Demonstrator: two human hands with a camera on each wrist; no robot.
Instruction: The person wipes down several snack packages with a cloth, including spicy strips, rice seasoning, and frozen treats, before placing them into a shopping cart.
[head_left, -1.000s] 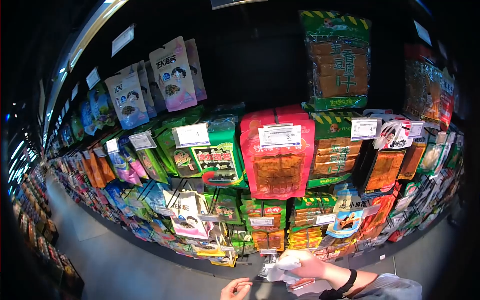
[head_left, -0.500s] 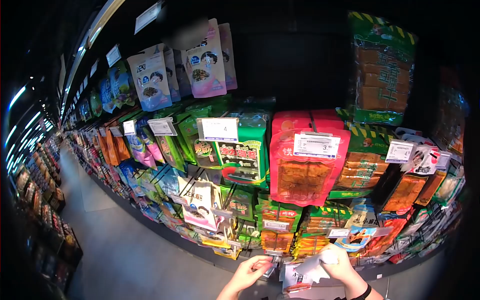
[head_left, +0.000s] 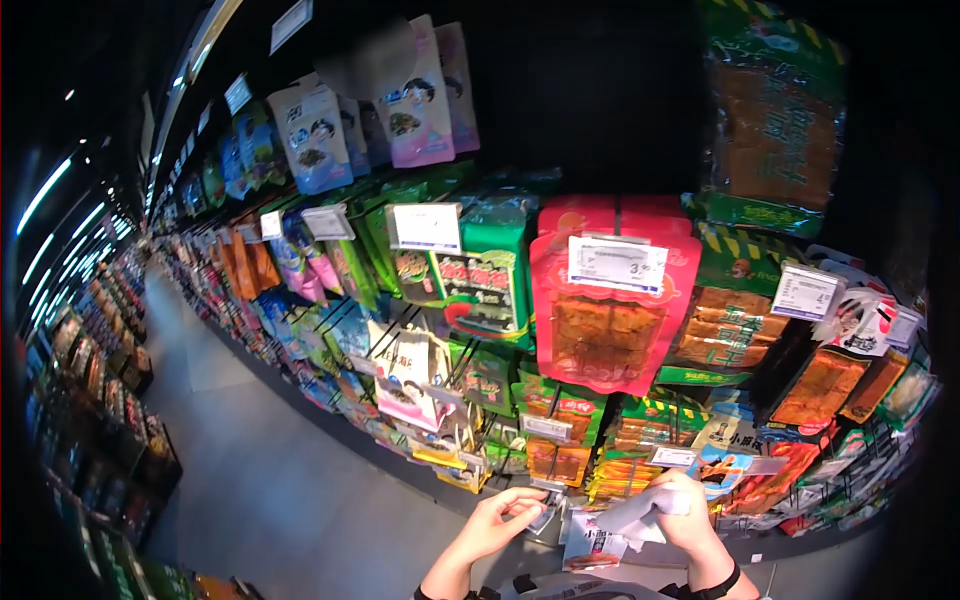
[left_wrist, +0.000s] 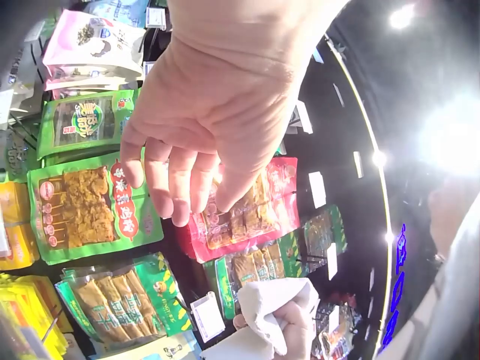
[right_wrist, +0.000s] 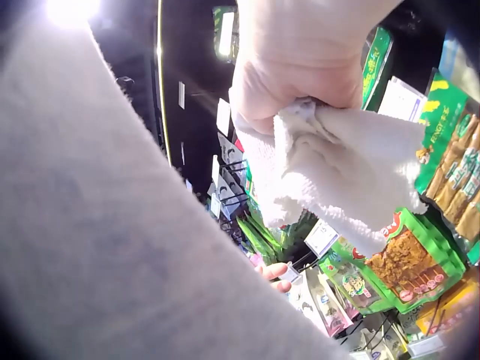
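My right hand [head_left: 686, 520] grips a crumpled white cloth [head_left: 636, 513] that hangs from the fist, beside a white snack packet [head_left: 592, 545]. The right wrist view shows the terry-like cloth [right_wrist: 352, 161] bunched under the palm. My left hand [head_left: 488, 527] is held out in front of the lower shelf, its fingertips close to a small price tag holder [head_left: 545, 512]. Seen from the left wrist, that hand [left_wrist: 217, 112] has loosely bent fingers with nothing visible between them. A gap separates the two hands.
Racks of hanging snack packets line the aisle, with a red packet [head_left: 615, 340] and a green tofu packet [head_left: 730, 320] at centre. Price tags [head_left: 615, 264] stick out in front on hooks. Grey floor [head_left: 260, 460] runs along the left, with another shelf row [head_left: 95, 370] beyond.
My left hand has come up and forward from the bottom edge to the lower shelf. My right hand, still gripping the cloth, has shifted right in view. The camera has turned somewhat left.
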